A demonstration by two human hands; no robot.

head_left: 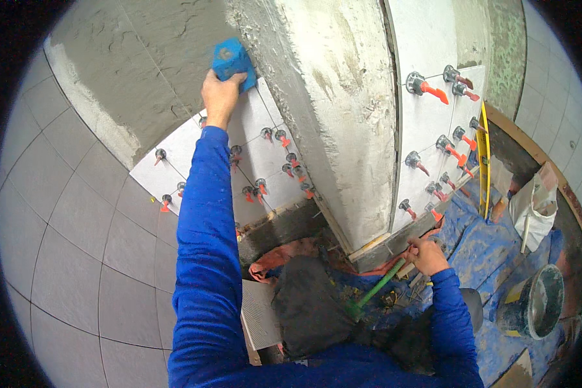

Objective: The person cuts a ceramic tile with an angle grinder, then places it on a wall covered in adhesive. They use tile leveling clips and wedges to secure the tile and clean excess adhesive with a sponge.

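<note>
And up at the top corner of the pale tiles, the blue pad is held by the left hand, its arm at full stretch. The pad's lower end is pinched between thumb and bent fingers. It is placed where the tiling meets bare grey mortar, close beside the rough edge of the concrete column; whether it is pressed flat or merely held over the surface cannot be told.

Down to the right, the right hand is seen low, near the column's foot and just beyond the end of a green handle. Its fingers are curled in; whether anything is pinched there cannot be made out.

The tiles on both sides of the column are studded with red-and-black clips, and a yellow level is leaned by the right-hand set. The step in hand is judged to be a wipe or clean-up along the upper tile edge. For the next move, a steady grip and light pressure along that edge seem called for, with the clips left unknocked and the mortar kept off the tile faces.
</note>
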